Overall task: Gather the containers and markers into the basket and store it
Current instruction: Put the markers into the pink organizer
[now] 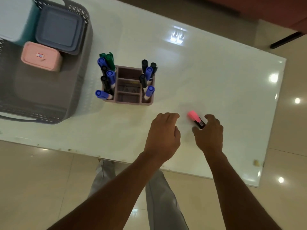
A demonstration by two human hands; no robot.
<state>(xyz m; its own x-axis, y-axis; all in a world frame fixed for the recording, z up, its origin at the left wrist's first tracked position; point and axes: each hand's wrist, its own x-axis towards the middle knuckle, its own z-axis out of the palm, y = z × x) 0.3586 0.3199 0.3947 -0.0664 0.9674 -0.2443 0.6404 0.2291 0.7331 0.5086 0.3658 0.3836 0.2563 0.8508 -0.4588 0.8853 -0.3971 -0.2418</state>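
A pink-capped highlighter (195,118) with a black body lies on the white table (216,77) near its front edge. My right hand (210,133) pinches its black end between thumb and fingers. My left hand (163,135) hovers just left of it, fingers loosely curled, holding nothing. A mauve desk organizer (128,85) stands mid-table with several blue, black and green markers (108,75) upright in its side slots. At the left, a grey perforated basket (78,97) holds a pink container (41,56), a grey-blue lidded container (59,29) and a teal-and-white container (15,19).
The table's front edge runs just below my hands, with beige tiled floor (41,180) beyond it. My legs in light trousers (159,196) stand below. A dark furniture foot (285,40) shows at the top right.
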